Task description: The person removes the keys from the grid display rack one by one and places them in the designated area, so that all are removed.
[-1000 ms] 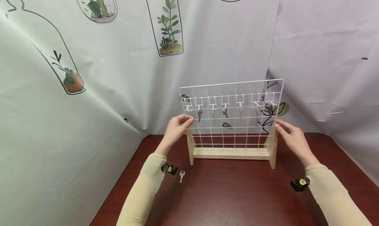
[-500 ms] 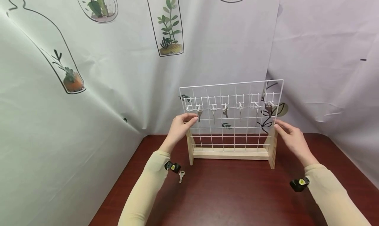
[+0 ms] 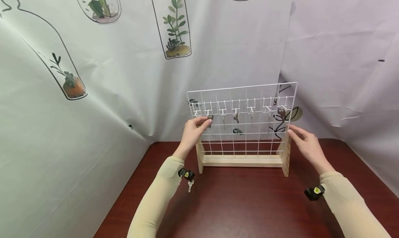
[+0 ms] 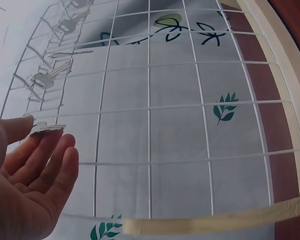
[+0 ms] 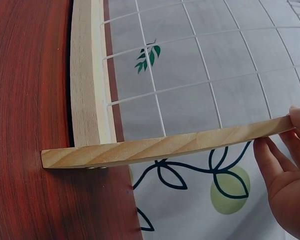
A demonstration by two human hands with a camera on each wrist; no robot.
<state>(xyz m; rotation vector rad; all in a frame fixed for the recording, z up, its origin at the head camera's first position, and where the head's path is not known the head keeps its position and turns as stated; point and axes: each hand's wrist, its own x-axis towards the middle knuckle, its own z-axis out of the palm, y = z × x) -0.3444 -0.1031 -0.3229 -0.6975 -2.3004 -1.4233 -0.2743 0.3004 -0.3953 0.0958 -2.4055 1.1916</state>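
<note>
A white wire grid rack on a wooden stand carries a row of white hooks, several with keys. My left hand pinches a key at the second hook from the left, thumb on one side and fingers on the other. In the left wrist view, another key hangs on the neighbouring hook. My right hand grips the top of the rack's right wooden post between thumb and fingers. A loose key lies on the table, close below the left wrist camera in the head view.
The rack stands on a dark red table. Behind and to the left hangs a pale curtain printed with plants in glass jars. More keys, such as the one on the far-right hook, hang along the row.
My left hand has moved right and slightly up from the rack's left edge to the key on the second hook, which it now pinches. My right hand has stayed on the post.
</note>
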